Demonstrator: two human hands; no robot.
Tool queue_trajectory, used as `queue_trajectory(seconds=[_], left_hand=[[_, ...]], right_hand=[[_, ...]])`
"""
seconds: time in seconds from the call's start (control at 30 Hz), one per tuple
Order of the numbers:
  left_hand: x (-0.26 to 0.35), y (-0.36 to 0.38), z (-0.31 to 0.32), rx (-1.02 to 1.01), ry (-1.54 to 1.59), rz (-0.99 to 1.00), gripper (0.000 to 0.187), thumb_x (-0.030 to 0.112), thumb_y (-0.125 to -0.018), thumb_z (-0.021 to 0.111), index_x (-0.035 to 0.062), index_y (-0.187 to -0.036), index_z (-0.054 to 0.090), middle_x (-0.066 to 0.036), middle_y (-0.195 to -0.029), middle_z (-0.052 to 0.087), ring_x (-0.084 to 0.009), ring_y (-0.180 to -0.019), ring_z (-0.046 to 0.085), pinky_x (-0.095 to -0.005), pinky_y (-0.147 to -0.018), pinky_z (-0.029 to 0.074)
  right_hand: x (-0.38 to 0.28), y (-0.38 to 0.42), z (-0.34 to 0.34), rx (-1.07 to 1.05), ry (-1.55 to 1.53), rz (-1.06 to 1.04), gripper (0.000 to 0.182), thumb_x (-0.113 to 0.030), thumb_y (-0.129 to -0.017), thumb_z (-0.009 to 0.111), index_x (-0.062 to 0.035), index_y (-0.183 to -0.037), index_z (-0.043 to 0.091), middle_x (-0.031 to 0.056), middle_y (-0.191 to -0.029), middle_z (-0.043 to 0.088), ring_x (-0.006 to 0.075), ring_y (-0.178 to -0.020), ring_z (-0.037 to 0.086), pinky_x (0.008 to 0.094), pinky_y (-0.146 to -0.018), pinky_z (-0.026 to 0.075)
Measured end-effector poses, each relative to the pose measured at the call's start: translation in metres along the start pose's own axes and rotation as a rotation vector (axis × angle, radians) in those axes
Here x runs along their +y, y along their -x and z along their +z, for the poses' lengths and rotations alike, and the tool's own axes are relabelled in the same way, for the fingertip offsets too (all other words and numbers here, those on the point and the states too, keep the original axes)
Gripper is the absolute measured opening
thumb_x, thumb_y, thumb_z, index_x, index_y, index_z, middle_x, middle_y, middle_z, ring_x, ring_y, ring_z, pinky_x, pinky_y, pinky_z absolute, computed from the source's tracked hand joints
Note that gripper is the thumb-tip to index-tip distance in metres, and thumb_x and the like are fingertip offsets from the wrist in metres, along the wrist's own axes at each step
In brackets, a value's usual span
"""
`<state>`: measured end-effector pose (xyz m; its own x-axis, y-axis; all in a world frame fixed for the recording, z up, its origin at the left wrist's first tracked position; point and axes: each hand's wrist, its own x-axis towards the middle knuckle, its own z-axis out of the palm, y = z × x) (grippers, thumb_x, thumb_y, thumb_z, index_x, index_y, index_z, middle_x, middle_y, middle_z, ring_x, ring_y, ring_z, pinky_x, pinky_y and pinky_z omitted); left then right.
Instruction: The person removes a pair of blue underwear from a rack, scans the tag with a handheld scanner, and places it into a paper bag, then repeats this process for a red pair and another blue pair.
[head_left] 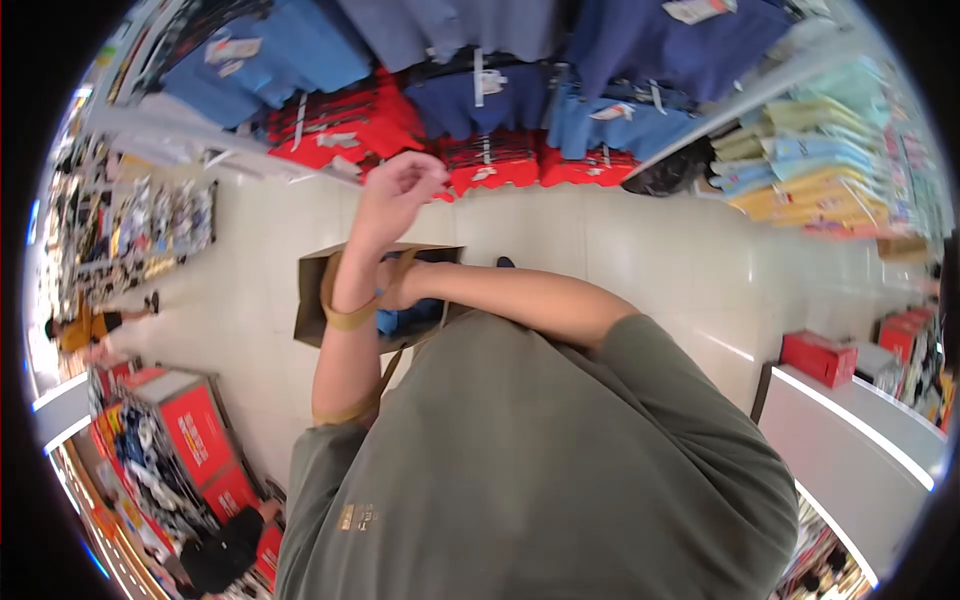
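My left hand (403,190) is raised before the lower shelf, its fingers loosely curled with nothing visible in them. A tan bag handle (350,320) loops around my left forearm. Below hangs a brown shopping bag (312,295), its mouth open and something blue (393,320) inside. My right hand (402,288) reaches across my body to the bag's mouth. It appears closed around the other handle, with its fingertips partly hidden by my left forearm. Folded red clothes (490,160) lie on the shelf just beyond my left hand.
Blue garments (480,95) are stacked above the red ones. Pastel folded clothes (810,165) stand at the right. Red boxes (190,425) and a person in dark clothing (225,550) are lower left. A grey counter (820,440) bearing a red box (817,358) is lower right.
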<state>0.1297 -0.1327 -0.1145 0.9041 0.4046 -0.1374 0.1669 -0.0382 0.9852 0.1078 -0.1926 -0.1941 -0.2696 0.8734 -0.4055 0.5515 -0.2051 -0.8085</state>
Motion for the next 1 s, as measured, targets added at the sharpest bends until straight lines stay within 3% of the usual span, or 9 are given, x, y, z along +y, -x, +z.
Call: queue_trajectory(seconds=[0.07,0.13,0.23,0.33,0.4,0.47,0.53,0.8,1.0], left_hand=[[0.007,0.005,0.001,0.005,-0.035,-0.022,0.015,0.012,-0.095,0.062,0.0003,-0.103,0.062,-0.006,-0.094,0.068,-0.0115,-0.083,0.065,-0.0248,-0.073,0.05],[0.007,0.013,-0.008,0.033,-0.042,-0.023,0.016,0.014,-0.095,0.061,0.0004,-0.104,0.062,-0.006,-0.096,0.069,-0.0125,-0.084,0.065,-0.026,-0.074,0.05],[0.003,0.027,-0.019,0.131,-0.038,0.009,0.015,0.013,-0.095,0.061,-0.0002,-0.101,0.063,-0.007,-0.095,0.069,-0.0124,-0.083,0.064,-0.026,-0.074,0.049],[0.001,0.045,-0.029,0.243,-0.034,0.03,0.013,0.011,-0.095,0.061,-0.0014,-0.097,0.064,-0.008,-0.092,0.069,-0.0127,-0.081,0.064,-0.026,-0.073,0.049],[0.016,0.06,-0.031,0.329,0.006,0.028,0.012,0.009,-0.094,0.061,-0.0021,-0.095,0.064,-0.009,-0.09,0.069,-0.0131,-0.08,0.063,-0.0262,-0.072,0.049],[0.031,0.074,-0.03,0.389,0.036,0.045,0.011,0.008,-0.094,0.06,-0.0024,-0.093,0.064,-0.009,-0.088,0.068,-0.0133,-0.078,0.063,-0.0265,-0.071,0.049],[0.04,0.081,-0.032,0.446,0.048,0.073,0.011,0.007,-0.094,0.059,-0.0024,-0.091,0.064,-0.01,-0.086,0.068,-0.0135,-0.076,0.062,-0.0269,-0.07,0.048],[0.034,0.112,-0.059,0.599,0.127,0.146,0.021,0.009,-0.095,0.058,0.0004,-0.076,0.06,-0.011,-0.08,0.067,-0.0146,-0.07,0.059,-0.0279,-0.067,0.047],[0.034,0.126,-0.105,0.787,0.149,0.149,0.025,0.011,-0.095,0.058,0.0023,-0.072,0.057,-0.011,-0.077,0.066,-0.0154,-0.068,0.058,-0.0292,-0.065,0.046]], right_hand=[[0.016,0.015,0.017,0.223,0.091,-0.386,0.055,-0.023,-0.084,0.063,0.0048,-0.13,0.048,0.0273,-0.126,0.056,0.039,-0.115,0.057,0.0437,-0.1,0.046],[0.01,0.046,0.013,0.32,0.109,-0.398,0.04,-0.019,-0.086,0.06,0.0007,-0.12,0.058,0.0205,-0.104,0.067,0.0367,-0.102,0.064,0.0449,-0.091,0.049],[-0.005,0.097,-0.026,0.023,0.031,-0.355,0.023,-0.014,-0.088,0.061,-0.0045,-0.108,0.066,0.017,-0.091,0.07,0.0318,-0.088,0.068,0.0388,-0.08,0.052],[0.016,0.128,-0.026,0.222,-0.361,-0.468,0.02,-0.017,-0.089,0.063,-0.004,-0.105,0.068,0.0103,-0.083,0.07,0.0206,-0.075,0.067,0.0312,-0.071,0.052],[0.036,0.14,-0.019,0.274,-0.915,-0.3,0.02,-0.018,-0.088,0.063,-0.0032,-0.101,0.069,0.0051,-0.076,0.069,0.0111,-0.069,0.064,0.0299,-0.065,0.052],[0.083,0.137,-0.012,0.408,-0.959,-0.072,0.019,-0.018,-0.086,0.064,-0.0039,-0.097,0.07,0.0077,-0.077,0.069,0.0161,-0.071,0.067,0.0322,-0.067,0.053],[0.125,0.143,-0.016,0.631,-0.158,0.15,0.018,-0.019,-0.084,0.065,-0.0055,-0.095,0.07,0.0109,-0.078,0.07,0.0222,-0.075,0.069,0.0356,-0.07,0.055],[0.15,0.093,-0.06,0.618,-0.27,0.142,0.02,-0.025,-0.084,0.065,-0.0069,-0.091,0.07,0.0146,-0.084,0.071,0.0272,-0.08,0.07,0.0373,-0.075,0.054],[0.118,-0.006,-0.138,0.733,-0.031,-0.025,0.035,-0.026,-0.084,0.067,-0.003,-0.111,0.062,0.0152,-0.091,0.07,0.0286,-0.085,0.068,0.0389,-0.077,0.053]])
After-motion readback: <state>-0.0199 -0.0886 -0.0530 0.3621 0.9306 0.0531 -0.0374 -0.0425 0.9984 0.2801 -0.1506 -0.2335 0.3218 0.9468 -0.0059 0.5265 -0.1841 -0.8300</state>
